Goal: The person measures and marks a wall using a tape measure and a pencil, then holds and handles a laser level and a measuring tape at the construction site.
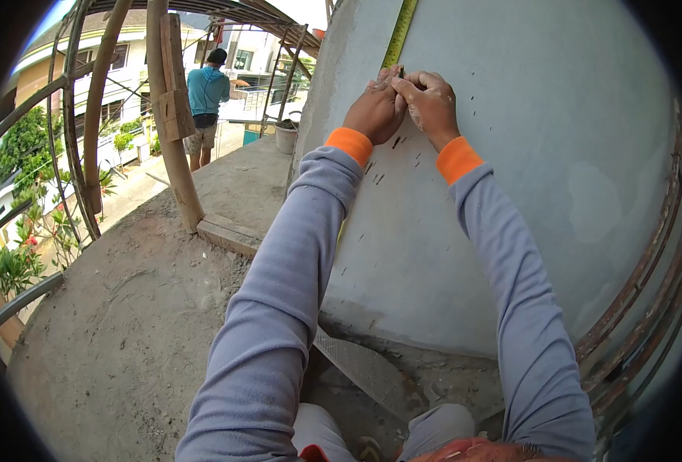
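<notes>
I judge the step in hand to be measuring or marking along the yellow tape measure (pixel 401 29), which lies against the grey plastered wall (pixel 556 154). It runs upward from just above my left hand (pixel 378 109), with a yellow sliver showing lower beside that forearm. My left fingers bunch near its edge; I can't tell whether they grip it. My right hand (pixel 431 104) closes in a pinch on a small dark stub (pixel 401 71). The next move calls, I think, for steadying the tape.
</notes>
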{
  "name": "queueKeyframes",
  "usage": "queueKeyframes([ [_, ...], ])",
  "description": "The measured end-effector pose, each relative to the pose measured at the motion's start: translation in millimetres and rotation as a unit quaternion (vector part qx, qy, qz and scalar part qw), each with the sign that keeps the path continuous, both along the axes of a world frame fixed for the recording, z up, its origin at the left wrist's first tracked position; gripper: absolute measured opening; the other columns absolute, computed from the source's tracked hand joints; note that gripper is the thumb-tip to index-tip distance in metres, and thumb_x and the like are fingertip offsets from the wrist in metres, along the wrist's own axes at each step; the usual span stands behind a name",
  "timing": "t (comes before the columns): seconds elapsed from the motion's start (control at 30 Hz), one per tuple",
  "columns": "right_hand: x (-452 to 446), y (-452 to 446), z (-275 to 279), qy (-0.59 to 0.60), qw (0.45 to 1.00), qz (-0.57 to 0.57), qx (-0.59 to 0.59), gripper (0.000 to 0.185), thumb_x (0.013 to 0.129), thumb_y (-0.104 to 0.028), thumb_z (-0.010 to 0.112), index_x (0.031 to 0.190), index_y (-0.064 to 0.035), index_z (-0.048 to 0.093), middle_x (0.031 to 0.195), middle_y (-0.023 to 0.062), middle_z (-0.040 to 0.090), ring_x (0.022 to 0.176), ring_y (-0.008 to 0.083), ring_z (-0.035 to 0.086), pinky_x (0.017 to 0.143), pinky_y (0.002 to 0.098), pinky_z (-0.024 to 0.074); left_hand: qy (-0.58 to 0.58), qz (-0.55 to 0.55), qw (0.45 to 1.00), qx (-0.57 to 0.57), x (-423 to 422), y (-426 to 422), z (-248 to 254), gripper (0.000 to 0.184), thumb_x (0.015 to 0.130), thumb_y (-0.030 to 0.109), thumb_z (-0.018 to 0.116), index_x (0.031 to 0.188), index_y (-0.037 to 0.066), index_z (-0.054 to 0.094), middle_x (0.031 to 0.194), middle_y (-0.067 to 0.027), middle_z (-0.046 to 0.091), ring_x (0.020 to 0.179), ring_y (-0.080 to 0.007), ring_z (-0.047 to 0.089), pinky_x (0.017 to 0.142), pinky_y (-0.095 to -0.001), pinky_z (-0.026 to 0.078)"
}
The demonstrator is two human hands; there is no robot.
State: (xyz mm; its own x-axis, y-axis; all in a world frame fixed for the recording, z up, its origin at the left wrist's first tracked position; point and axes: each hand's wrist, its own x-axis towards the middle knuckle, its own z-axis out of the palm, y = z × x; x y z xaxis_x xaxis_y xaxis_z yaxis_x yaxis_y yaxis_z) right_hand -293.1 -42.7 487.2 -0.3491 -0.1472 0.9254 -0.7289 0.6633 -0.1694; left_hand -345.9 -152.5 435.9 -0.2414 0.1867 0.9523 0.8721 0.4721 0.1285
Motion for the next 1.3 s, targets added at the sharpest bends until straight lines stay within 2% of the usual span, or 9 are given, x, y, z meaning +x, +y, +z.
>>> queueKeyframes([
  [0.1,16,-2,14,-0.082,0.986,0.055,-0.135,0.031,0.085,-0.025,0.063,0.089,0.0056,0.058,0.084,0.0121,0.062,0.067,0.0186,0.059,0.061,0.0311,0.0481,0.035,0.05,0.998,0.012,5,4,1,0.064,0.095,0.044,0.034,0.138,-0.003,0.033,0.144,-0.024,0.029,0.138,-0.0342,0.022,0.112,-0.0405,0.021],
  [0.13,8,7,23,0.01,0.994,0.036,-0.101,0.029,0.089,-0.023,0.059,0.094,0.0057,0.054,0.083,0.0103,0.062,0.06,0.0154,0.059,0.056,0.0276,0.0492,0.035,0.05,0.998,0.012,8,4,0,0.064,0.095,0.044,0.034,0.138,-0.003,0.033,0.144,-0.024,0.029,0.138,-0.0342,0.022,0.112,-0.0405,0.021],
  [0.3,5,23,71,0.005,0.969,0.178,-0.17,0.022,0.09,-0.017,0.059,0.096,0.0041,0.054,0.083,0.01,0.061,0.063,0.0126,0.061,0.058,0.0234,0.0526,0.018,0.077,0.997,0.005,6,6,-1,0.086,0.086,0.06,0.048,0.14,-0.004,0.029,0.146,-0.0213,0.028,0.139,-0.0319,0.021,0.112,-0.041,0.022],
  [0.57,-16,13,108,0.002,0.974,0.198,-0.11,0.024,0.087,-0.015,0.064,0.1,0.0048,0.059,0.083,0.0091,0.064,0.066,0.0135,0.062,0.064,0.024,0.0544,0.029,0.086,0.996,0.0,4,6,-2,0.085,0.085,0.057,0.052,0.14,-0.003,0.029,0.147,-0.0211,0.027,0.138,-0.0322,0.021,0.112,-0.0417,0.022],
  [0.73,-40,7,112,0.028,0.952,0.272,-0.137,0.016,0.081,-0.011,0.068,0.088,0.0028,0.063,0.077,0.0078,0.065,0.068,0.0123,0.062,0.064,0.0233,0.0529,0.034,0.094,0.995,-0.002,4,7,-2,0.085,0.084,0.057,0.053,0.14,-0.003,0.029,0.147,-0.0211,0.027,0.138,-0.0328,0.021,0.113,-0.0418,0.021],
  [1.07,-46,-2,104,0.086,0.953,0.235,-0.172,0.012,0.068,-0.004,0.065,0.077,0.0036,0.065,0.065,0.0065,0.064,0.058,0.0099,0.059,0.055,0.0202,0.0466,0.042,0.087,0.995,0.004,4,8,-3,0.087,0.083,0.056,0.056,0.14,-0.003,0.029,0.146,-0.0219,0.027,0.138,-0.0335,0.021,0.113,-0.0419,0.021],
  [1.17,-48,-1,103,0.075,0.961,0.211,-0.164,0.014,0.072,-0.004,0.067,0.083,0.0045,0.064,0.074,0.0069,0.066,0.066,0.0119,0.063,0.066,0.0212,0.0525,0.038,0.086,0.996,0.001,3,7,-3,0.087,0.083,0.056,0.056,0.14,-0.003,0.03,0.146,-0.0219,0.027,0.138,-0.0335,0.021,0.113,-0.042,0.021],
  [1.23,-50,-3,102,0.109,0.947,0.246,-0.178,0.011,0.069,-0.005,0.065,0.074,0.0037,0.064,0.065,0.006,0.064,0.056,0.0094,0.058,0.053,0.021,0.0464,0.035,0.087,0.996,-0.004,3,7,-3,0.087,0.083,0.057,0.056,0.14,-0.003,0.03,0.146,-0.0218,0.027,0.138,-0.0334,0.021,0.113,-0.042,0.021],
  [1.3,-49,-2,101,0.094,0.946,0.253,-0.179,0.01,0.069,-0.006,0.065,0.074,0.0031,0.064,0.065,0.0056,0.064,0.056,0.0091,0.057,0.052,0.021,0.046,0.041,0.091,0.995,0.002,3,8,-3,0.087,0.082,0.057,0.056,0.14,-0.003,0.029,0.146,-0.0217,0.027,0.138,-0.0333,0.021,0.113,-0.042,0.021],
])
